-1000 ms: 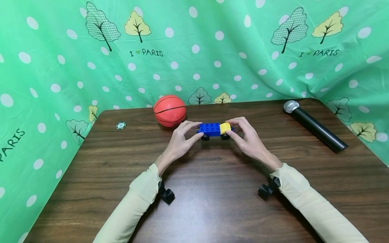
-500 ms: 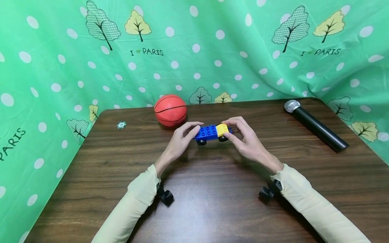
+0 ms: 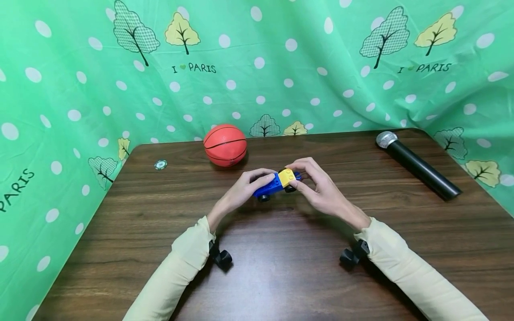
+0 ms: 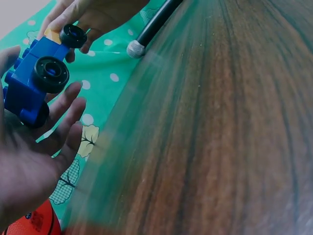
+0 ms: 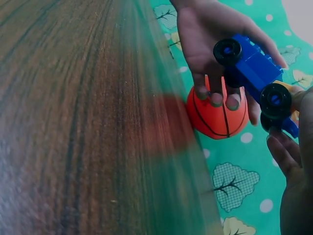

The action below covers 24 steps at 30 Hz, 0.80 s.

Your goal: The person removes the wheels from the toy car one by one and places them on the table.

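Observation:
A blue toy car [image 3: 268,187] of studded building blocks, with a yellow block [image 3: 287,176] at one end and black wheels, is held in the air between both hands. My left hand [image 3: 245,187] grips its blue end, thumb across the studs. The right hand [image 3: 321,189] pinches the yellow end between thumb and fingers. In the left wrist view the toy car [image 4: 36,73] shows its wheeled side, raised over the table. The right wrist view has the toy car [image 5: 257,71] tilted, its blue hook end beside the right hand's fingertips.
A red toy basketball [image 3: 225,145] stands at the back of the wooden table [image 3: 257,276]. A poker chip [image 3: 160,165] lies at the back left, and a black microphone [image 3: 421,167] at the back right. Green printed cloth [image 3: 257,62] hangs behind the table.
The toy car has come nearer and tilted, its blue end swinging down toward the person. The left hand has shifted right and its thumb now covers more of the studs.

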Motion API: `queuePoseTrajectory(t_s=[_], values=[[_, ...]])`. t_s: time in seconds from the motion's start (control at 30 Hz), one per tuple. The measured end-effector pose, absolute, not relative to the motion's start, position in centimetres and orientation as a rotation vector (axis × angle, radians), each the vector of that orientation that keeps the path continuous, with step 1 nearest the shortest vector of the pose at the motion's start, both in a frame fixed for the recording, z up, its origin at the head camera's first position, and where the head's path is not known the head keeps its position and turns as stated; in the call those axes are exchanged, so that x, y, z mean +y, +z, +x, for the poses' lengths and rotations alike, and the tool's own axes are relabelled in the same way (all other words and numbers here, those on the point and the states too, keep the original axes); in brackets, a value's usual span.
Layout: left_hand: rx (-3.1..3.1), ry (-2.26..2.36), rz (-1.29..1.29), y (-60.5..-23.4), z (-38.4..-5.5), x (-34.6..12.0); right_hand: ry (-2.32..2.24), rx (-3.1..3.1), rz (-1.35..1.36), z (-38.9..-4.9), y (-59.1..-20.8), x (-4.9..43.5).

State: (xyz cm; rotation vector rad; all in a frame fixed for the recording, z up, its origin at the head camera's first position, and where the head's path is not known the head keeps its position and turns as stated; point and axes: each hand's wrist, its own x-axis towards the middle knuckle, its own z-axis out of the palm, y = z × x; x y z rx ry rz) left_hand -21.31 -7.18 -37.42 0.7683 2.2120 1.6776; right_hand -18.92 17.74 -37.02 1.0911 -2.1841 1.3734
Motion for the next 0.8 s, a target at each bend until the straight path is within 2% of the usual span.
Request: queuePoseTrajectory(t_s=[0.37,0.8], values=[[1.884,1.683,0.718,-37.55,-21.22,-7.30,1.383,-2.196,1.140,-18.88,-37.28,17.56],[1.782,1.810,0.649,-37.84,-20.93,-7.09,1.359,-2.189,1.135,-19.41,-37.40,17.60]])
